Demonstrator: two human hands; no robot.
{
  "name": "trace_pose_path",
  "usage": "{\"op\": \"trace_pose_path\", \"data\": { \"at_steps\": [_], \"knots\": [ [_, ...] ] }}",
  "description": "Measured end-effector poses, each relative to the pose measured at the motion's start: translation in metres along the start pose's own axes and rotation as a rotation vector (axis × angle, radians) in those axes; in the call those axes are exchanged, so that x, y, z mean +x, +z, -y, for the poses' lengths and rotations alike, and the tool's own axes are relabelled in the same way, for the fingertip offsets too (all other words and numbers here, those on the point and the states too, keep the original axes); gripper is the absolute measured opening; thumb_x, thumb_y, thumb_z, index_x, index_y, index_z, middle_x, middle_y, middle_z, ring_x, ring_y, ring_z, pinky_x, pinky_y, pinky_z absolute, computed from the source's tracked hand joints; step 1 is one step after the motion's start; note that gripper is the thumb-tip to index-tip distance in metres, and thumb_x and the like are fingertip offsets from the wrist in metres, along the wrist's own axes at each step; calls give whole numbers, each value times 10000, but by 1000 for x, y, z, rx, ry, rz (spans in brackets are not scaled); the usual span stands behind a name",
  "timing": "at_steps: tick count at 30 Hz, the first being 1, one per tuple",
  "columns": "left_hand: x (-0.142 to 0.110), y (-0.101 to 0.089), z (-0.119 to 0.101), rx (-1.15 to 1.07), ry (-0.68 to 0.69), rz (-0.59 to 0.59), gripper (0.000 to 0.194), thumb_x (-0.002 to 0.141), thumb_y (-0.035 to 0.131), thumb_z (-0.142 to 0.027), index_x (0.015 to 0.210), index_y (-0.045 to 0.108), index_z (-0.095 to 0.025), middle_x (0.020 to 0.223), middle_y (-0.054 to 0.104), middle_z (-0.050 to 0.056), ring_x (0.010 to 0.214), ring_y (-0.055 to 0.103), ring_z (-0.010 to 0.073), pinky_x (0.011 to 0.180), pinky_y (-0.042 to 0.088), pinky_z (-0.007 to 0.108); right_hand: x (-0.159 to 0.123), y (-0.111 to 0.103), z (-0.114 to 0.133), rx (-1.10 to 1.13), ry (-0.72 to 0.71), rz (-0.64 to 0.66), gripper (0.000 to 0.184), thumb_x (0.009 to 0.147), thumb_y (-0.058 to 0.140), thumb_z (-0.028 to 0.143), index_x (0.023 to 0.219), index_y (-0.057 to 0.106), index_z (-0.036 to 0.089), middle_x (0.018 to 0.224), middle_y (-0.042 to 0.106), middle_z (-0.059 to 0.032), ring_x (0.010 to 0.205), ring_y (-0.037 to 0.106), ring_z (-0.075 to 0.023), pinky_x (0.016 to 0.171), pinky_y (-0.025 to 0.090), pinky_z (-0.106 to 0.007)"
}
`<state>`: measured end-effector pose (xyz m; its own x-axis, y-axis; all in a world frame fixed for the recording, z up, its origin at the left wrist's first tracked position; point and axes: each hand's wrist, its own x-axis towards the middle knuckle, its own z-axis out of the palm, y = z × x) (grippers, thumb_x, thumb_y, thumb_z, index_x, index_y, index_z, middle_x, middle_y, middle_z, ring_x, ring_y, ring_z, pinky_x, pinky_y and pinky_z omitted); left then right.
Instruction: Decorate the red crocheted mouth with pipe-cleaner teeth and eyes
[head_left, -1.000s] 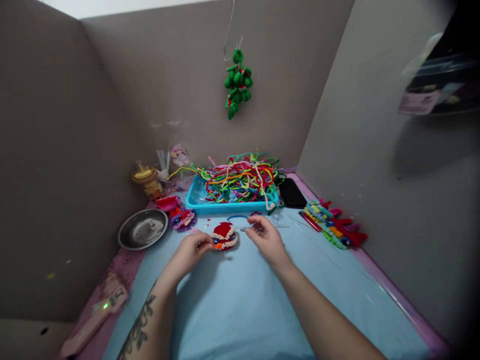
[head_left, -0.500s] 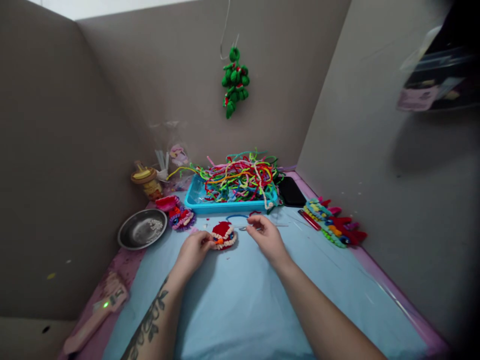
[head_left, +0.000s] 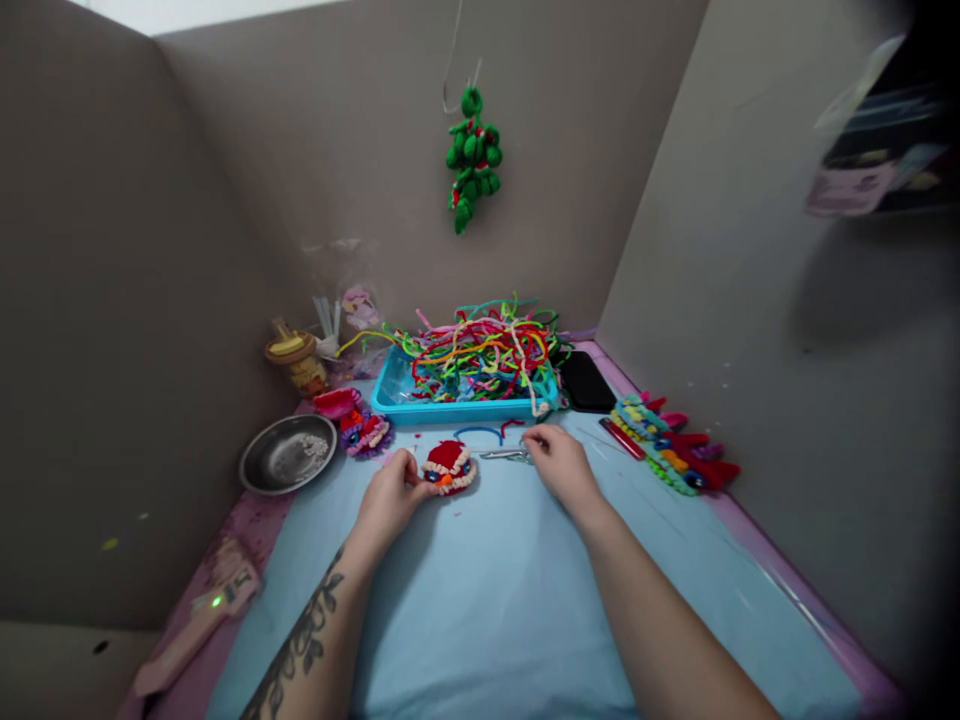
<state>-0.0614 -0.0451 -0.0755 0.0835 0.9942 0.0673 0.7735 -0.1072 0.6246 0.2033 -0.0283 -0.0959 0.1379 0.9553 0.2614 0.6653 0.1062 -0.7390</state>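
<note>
A small red crocheted piece (head_left: 452, 457) with cream ruffled edging, blue eyes and an orange beak-like bit lies on the blue cloth. My left hand (head_left: 395, 493) pinches its left side between thumb and fingers. Right of the piece lies a pair of metal scissors (head_left: 504, 455), blades pointing left. My right hand (head_left: 564, 468) is beside the scissors' handle end, covering part of it. Its thumb and fingertips are pressed together, and whatever they hold is too small to make out. Just beyond the scissors, a blue strand of yarn (head_left: 480, 430) curves over the cloth.
A blue tray (head_left: 465, 412) heaped with colourful yarn ends stands at the back, a black phone (head_left: 586, 382) beside it. Crocheted pieces (head_left: 667, 445) and a red-handled tool (head_left: 622, 438) lie right. A metal bowl (head_left: 259, 483) and a pink glue gun (head_left: 187, 635) are left.
My right hand has moved right, away from the red crocheted piece, uncovering more of the scissors. My left hand stays at the piece, its fingers shifted slightly.
</note>
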Motion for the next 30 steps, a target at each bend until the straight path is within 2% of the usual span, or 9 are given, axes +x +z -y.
{"op": "trace_pose_path", "data": {
  "at_steps": [3, 7, 11, 18, 22, 23, 26, 28, 30],
  "knots": [
    [0, 0, 0, 6, 11, -14, 336, 634, 666, -387, 673, 381, -213, 595, 484, -66, 554, 445, 127, 519, 276, 219, -2, 1, -3, -301, -35, 196, 211, 778, 470, 159, 737, 674, 195, 787, 627, -60, 736, 557, -181, 640, 357, -270],
    [1, 1, 1, -5, 3, -10, 350, 628, 671, -400, 674, 378, -214, 589, 483, -69, 556, 446, 128, 521, 275, 216, -2, 2, -4, -456, -2, 200, 228, 805, 459, 138, 821, 675, 208, 857, 636, -71, 809, 562, -200, 632, 326, -277],
    [1, 0, 0, -13, -5, 3, 345, 631, 669, -393, 668, 378, -213, 578, 473, -73, 547, 434, 124, 519, 273, 214, 0, 0, -6, -481, 52, 184, 221, 815, 460, 150, 899, 658, 197, 900, 633, -87, 833, 559, -219, 638, 324, -290],
    [2, -2, 0, -38, 17, 7, 316, 642, 663, -364, 666, 390, -207, 587, 465, -64, 558, 417, 122, 522, 272, 214, 2, -4, -10, -482, 98, 236, 221, 787, 482, 97, 896, 651, 189, 900, 623, -87, 831, 556, -209, 629, 319, -278],
    [2, -1, 1, -78, 12, 4, 340, 619, 689, -362, 662, 389, -205, 585, 480, -63, 558, 417, 121, 521, 269, 215, -2, -10, 8, -384, -28, 166, 174, 792, 503, 134, 910, 622, 183, 921, 609, -69, 849, 541, -187, 682, 340, -256],
    [2, -1, 1, -92, 10, 6, 346, 613, 694, -360, 656, 388, -205, 578, 477, -65, 553, 413, 119, 519, 266, 215, -5, -10, 15, -337, -88, 195, 151, 797, 502, 142, 877, 624, 181, 913, 609, -64, 846, 540, -179, 697, 344, -251],
    [1, -3, -2, -165, 9, 25, 342, 609, 696, -336, 645, 383, -203, 555, 451, -74, 536, 391, 109, 517, 267, 212, -23, 0, 38, -199, -233, 475, 112, 801, 536, 226, 758, 631, 185, 816, 621, -35, 766, 549, -154, 664, 348, -233],
    [0, -4, -4, -224, 3, 49, 339, 611, 695, -323, 643, 379, -202, 554, 451, -77, 531, 390, 104, 520, 275, 209, -41, 15, 54, -160, -258, 588, 182, 781, 587, 371, 824, 631, 200, 774, 636, -18, 699, 553, -151, 601, 333, -228],
    [-2, -5, -6, -268, -11, 65, 338, 613, 693, -320, 643, 379, -201, 557, 460, -78, 521, 396, 100, 516, 279, 206, -59, 34, 69, -185, -259, 625, 334, 727, 624, 483, 920, 619, 210, 796, 661, -24, 692, 572, -168, 583, 324, -236]
  ]
}}
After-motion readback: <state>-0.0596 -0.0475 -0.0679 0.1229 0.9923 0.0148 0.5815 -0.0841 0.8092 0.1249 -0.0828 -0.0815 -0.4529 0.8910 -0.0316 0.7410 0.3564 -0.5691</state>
